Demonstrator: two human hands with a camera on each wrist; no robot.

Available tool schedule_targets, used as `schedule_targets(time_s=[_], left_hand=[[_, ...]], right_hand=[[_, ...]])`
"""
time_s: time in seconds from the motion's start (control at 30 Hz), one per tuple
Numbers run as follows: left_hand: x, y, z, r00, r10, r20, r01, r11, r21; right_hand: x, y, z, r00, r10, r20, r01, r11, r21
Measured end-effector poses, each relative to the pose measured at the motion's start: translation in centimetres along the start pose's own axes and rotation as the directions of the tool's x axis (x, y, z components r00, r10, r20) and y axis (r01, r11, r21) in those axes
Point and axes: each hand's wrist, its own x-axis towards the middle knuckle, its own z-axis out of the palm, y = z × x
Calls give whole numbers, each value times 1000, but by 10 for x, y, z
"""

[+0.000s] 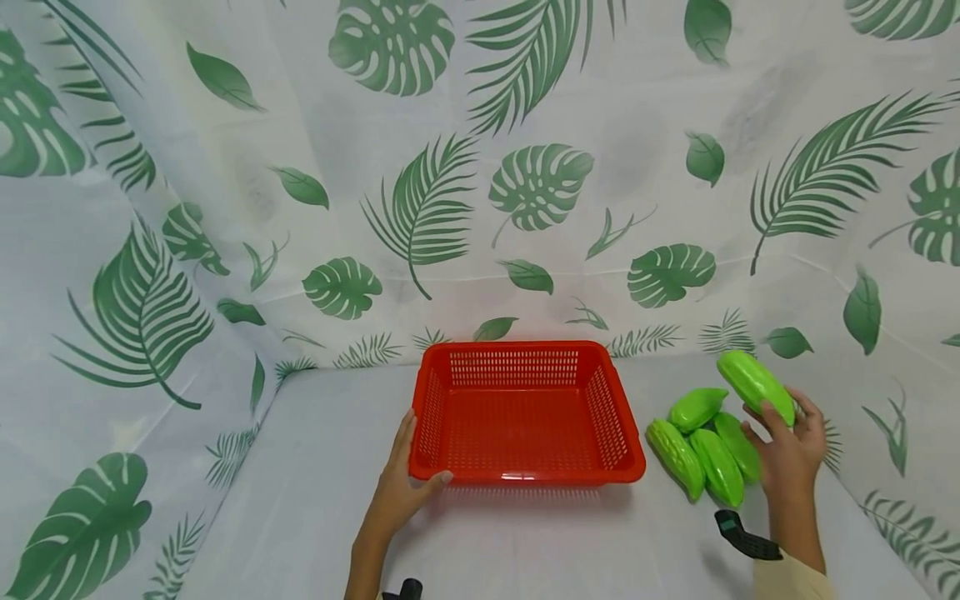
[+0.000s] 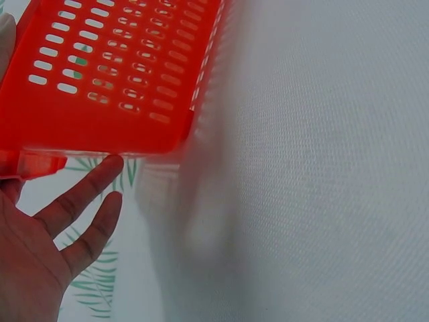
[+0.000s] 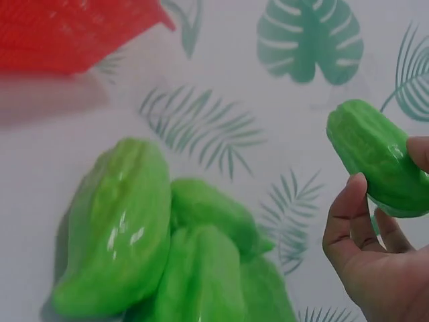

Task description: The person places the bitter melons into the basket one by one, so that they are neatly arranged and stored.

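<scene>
A red plastic basket [image 1: 517, 477] with slotted walls sits on the white surface. My left hand [image 1: 401, 492] rests at its near left corner, fingers straight along the left side and thumb by the front rim. In the left wrist view, two fingers [image 2: 87, 194] stretch beside the basket's wall [image 2: 100, 121]. To the basket's right, my right hand [image 1: 791, 446] holds up a glossy green bitter gourd [image 1: 753, 385] between thumb and fingers. Below it lies a pile of several similar gourds [image 1: 716, 462]; the right wrist view shows a ridged gourd [image 3: 117, 228] close up.
A white cloth [image 1: 187, 100] printed with green leaves hangs behind and along both sides. The white tabletop [image 1: 315, 467] extends left of the basket and in front of it. Each wrist wears a black device, such as the right band [image 1: 742, 537].
</scene>
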Motion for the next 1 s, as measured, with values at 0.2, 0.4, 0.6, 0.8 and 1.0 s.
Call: schedule_targets(time_s=[0.2, 0.4, 0.6, 0.8, 1.0], left_hand=[[0, 0, -1, 1000, -2, 3, 2, 1000, -6], [0, 1, -1, 1000, 5, 4, -5, 1000, -5], [-2, 0, 1, 1000, 0, 12, 0, 1000, 2], [-2, -1, 1, 1000, 7, 2, -7, 1000, 0], [-2, -1, 1, 1000, 10, 8, -10, 1000, -1]], right_hand=[[-7, -1, 25, 974, -22, 227, 42, 995, -85], [-15, 4, 54, 920, -25, 391, 108, 976, -191], [-27, 9, 80, 851, 17, 526, 142, 955, -260], [-38, 23, 105, 790, 110, 603, 148, 920, -362], [-43, 40, 126, 715, 208, 667, 8, 952, -306]])
